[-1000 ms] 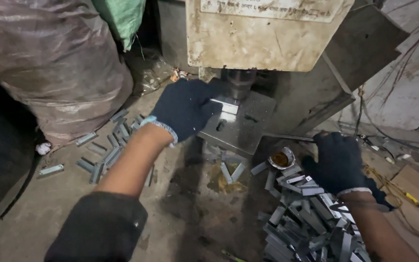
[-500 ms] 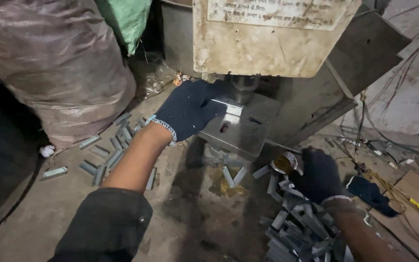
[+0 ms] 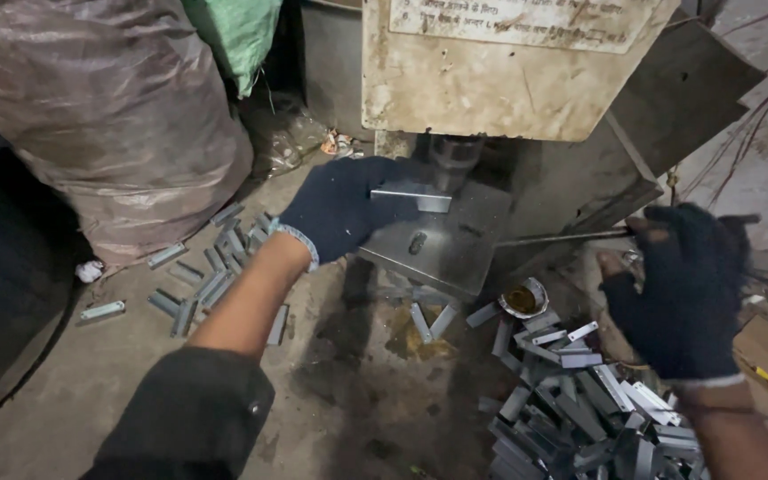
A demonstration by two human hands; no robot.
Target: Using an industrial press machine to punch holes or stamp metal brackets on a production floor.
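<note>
My left hand [image 3: 335,209], in a dark glove, reaches forward to the press and holds a flat metal strip [image 3: 412,197] on the steel die plate [image 3: 442,244], just under the round punch [image 3: 453,153]. My right hand [image 3: 682,289], also in a dark glove, is raised above the heap of cut metal strips [image 3: 580,404] at the lower right. Its fingers are curled near the end of a thin rod [image 3: 562,236] that sticks out from the machine. Whether it holds anything is hidden by the back of the glove.
A press body with a worn beige panel [image 3: 491,67] stands ahead. A big plastic-wrapped sack [image 3: 100,116] is at the left, with several loose strips [image 3: 211,276] on the floor beside it. A small round tin [image 3: 524,298] sits by the die plate.
My right hand rose off the heap of strips and moved up toward the rod. My left hand stayed on the die plate with the strip.
</note>
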